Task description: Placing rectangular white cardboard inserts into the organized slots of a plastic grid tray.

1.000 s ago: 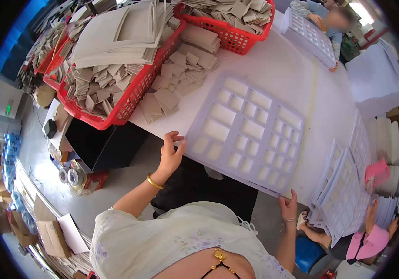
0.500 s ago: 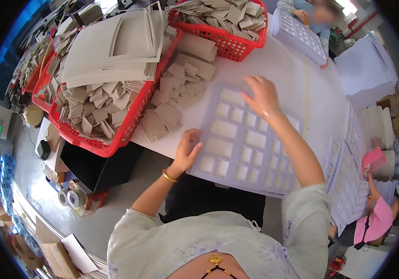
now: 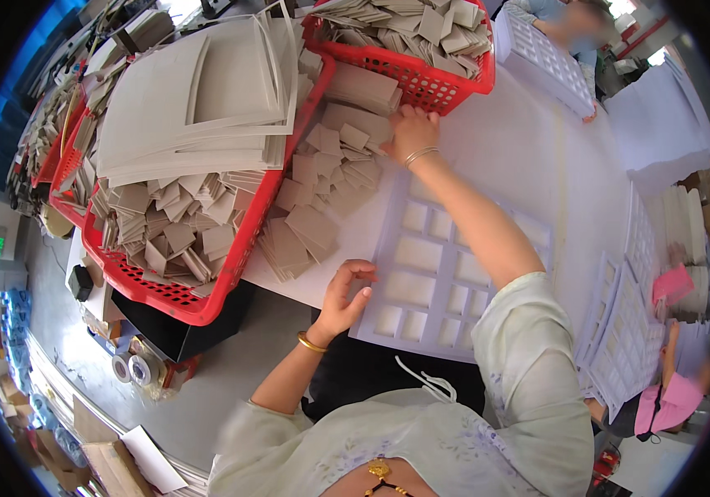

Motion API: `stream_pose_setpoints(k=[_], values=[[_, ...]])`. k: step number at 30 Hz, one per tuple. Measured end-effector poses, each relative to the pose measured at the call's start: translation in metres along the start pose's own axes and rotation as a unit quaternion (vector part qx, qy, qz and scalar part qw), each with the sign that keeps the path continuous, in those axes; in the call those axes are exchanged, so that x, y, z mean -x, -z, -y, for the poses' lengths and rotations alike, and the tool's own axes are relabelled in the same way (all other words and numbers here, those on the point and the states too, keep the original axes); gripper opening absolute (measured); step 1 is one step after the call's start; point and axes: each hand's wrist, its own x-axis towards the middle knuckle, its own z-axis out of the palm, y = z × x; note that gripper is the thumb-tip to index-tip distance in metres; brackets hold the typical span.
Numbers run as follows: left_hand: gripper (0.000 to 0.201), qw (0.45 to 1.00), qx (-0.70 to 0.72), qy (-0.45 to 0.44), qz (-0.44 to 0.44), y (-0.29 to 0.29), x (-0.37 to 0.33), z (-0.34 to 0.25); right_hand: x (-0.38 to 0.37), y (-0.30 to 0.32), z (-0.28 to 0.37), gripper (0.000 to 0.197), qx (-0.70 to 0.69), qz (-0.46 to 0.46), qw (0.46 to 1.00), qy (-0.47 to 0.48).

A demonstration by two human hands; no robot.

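A white tray [image 3: 444, 267] with rectangular compartments of several sizes lies on the table before me. My left hand [image 3: 345, 298] is at its left edge, open, fingers loosely bent and thumb apart. My right hand [image 3: 415, 134] is beyond the tray, at the right side of a heap of loose grey cardboard pieces [image 3: 327, 157]. Its fingers are curled down and closed; whatever may be between them is hidden. Close by, against the red basket, lies a stack of larger cardboard strips [image 3: 363, 88]. My right forearm covers part of the tray.
A large red basket [image 3: 231, 282] of cardboard pieces carries a stack of cardboard sheets and frames [image 3: 152, 108]. Another filled red basket [image 3: 421, 79] stands at the back. Across the table a person holds a similar tray [image 3: 541, 62]. More trays [image 3: 624, 331] lean at the right, near a person in pink.
My right hand has moved from over the tray, left and away from me, to the cardboard heap. The left hand stays at the tray's edge. My view has shifted slightly.
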Motion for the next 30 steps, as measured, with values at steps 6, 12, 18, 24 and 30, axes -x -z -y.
stream_pose_setpoints(k=[6,12,18,24,30], values=[[0.031,1.0,0.008,0.015,0.001,-0.002,-0.001,0.002,0.02,0.021,-0.048,0.049,0.007,-0.034,0.999,0.032],[0.031,0.998,-0.057,0.008,-0.011,0.0,-0.006,0.008,0.124,0.03,-0.193,0.053,-0.137,0.01,0.99,-0.021],[0.039,0.995,-0.097,-0.01,-0.003,-0.011,-0.01,-0.001,0.241,0.05,-0.298,0.052,-0.118,0.225,0.951,-0.174],[0.039,0.988,-0.153,0.01,0.013,-0.015,-0.008,-0.007,0.256,0.042,-0.304,0.047,0.01,0.246,0.96,-0.135],[0.037,0.983,-0.183,0.002,0.011,-0.017,-0.01,-0.003,0.243,0.033,-0.3,0.047,-0.026,0.28,0.953,-0.116]])
